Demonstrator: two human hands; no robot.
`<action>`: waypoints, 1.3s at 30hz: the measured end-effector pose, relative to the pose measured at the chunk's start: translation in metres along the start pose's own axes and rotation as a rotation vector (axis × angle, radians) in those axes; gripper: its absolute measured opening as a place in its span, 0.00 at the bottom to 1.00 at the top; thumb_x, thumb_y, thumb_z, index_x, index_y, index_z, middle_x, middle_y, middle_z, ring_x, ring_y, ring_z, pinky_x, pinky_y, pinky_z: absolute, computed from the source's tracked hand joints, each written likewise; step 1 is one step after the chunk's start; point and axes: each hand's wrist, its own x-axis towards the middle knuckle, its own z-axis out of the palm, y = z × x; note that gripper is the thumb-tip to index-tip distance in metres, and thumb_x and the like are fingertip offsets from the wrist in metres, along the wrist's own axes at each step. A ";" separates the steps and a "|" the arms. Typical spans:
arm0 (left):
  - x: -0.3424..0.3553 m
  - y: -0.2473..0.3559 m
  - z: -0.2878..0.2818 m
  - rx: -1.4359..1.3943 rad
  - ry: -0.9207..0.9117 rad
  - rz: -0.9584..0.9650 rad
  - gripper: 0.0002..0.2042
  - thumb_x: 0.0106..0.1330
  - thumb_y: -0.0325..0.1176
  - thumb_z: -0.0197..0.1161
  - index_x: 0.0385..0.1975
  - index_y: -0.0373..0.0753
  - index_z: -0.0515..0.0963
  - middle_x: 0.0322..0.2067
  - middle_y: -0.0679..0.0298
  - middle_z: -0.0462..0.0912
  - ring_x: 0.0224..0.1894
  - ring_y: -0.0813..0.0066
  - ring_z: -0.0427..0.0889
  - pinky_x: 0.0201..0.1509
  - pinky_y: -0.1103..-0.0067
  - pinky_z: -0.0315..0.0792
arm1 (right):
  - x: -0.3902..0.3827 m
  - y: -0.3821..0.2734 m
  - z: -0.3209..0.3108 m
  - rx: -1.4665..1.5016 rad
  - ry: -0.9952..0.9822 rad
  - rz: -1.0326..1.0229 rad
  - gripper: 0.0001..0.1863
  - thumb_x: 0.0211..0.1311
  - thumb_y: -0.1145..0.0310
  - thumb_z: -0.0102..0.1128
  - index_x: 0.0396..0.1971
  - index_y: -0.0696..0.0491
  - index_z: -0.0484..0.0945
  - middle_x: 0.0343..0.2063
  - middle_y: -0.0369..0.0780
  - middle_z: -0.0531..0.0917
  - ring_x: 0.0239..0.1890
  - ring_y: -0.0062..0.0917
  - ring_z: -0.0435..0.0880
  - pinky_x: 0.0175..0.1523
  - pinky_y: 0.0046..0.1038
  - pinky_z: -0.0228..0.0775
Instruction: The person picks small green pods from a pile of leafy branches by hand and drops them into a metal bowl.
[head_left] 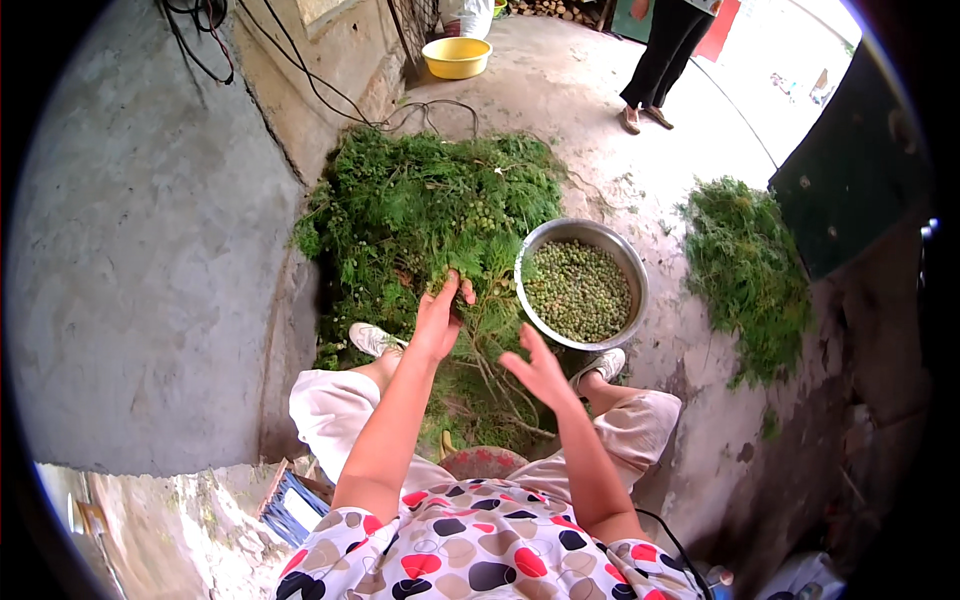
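My left hand (437, 318) is closed around a leafy green branch (490, 318) at the near side of a large heap of feathery cut branches (430, 200). Its fingertips are partly lost among the leaves. My right hand (540, 372) hangs just below the metal basin, fingers apart and holding nothing. Small round green fruits (578, 292) fill much of that wide metal basin (640, 285), which stands right of the heap. Bare stems (500, 385) lie between my legs, below both hands.
A second pile of green branches (745, 280) lies to the right on the concrete floor. Far off stand a yellow plastic basin (457, 58) and a person in black trousers (668, 50). Black cables (345, 105) run along the wall at the left.
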 end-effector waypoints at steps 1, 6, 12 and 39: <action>0.000 0.003 0.003 -0.054 0.012 -0.014 0.09 0.65 0.37 0.51 0.33 0.38 0.70 0.26 0.67 0.72 0.28 0.78 0.68 0.36 0.81 0.64 | -0.005 -0.003 0.011 -0.009 -0.013 0.027 0.45 0.50 0.53 0.62 0.60 0.63 0.49 0.55 0.52 0.65 0.54 0.35 0.68 0.57 0.30 0.59; 0.003 0.011 0.008 -0.183 -0.017 -0.041 0.09 0.65 0.37 0.51 0.38 0.39 0.69 0.28 0.66 0.73 0.29 0.76 0.70 0.43 0.79 0.67 | -0.011 -0.013 0.027 0.089 -0.234 0.216 0.29 0.56 0.61 0.58 0.52 0.62 0.60 0.37 0.43 0.76 0.35 0.22 0.76 0.40 0.23 0.68; 0.010 0.015 -0.002 -0.103 -0.009 -0.021 0.19 0.64 0.34 0.54 0.52 0.36 0.62 0.46 0.60 0.71 0.47 0.72 0.70 0.53 0.74 0.63 | -0.011 -0.031 0.036 0.205 -0.108 0.145 0.08 0.59 0.71 0.52 0.36 0.59 0.72 0.24 0.36 0.77 0.23 0.17 0.74 0.31 0.19 0.66; -0.003 -0.024 0.026 1.049 0.225 0.476 0.10 0.59 0.31 0.58 0.40 0.38 0.76 0.33 0.62 0.72 0.32 0.74 0.71 0.36 0.81 0.66 | 0.000 -0.027 0.066 -0.201 0.050 0.026 0.14 0.56 0.62 0.54 0.30 0.58 0.68 0.22 0.49 0.77 0.29 0.46 0.76 0.31 0.39 0.66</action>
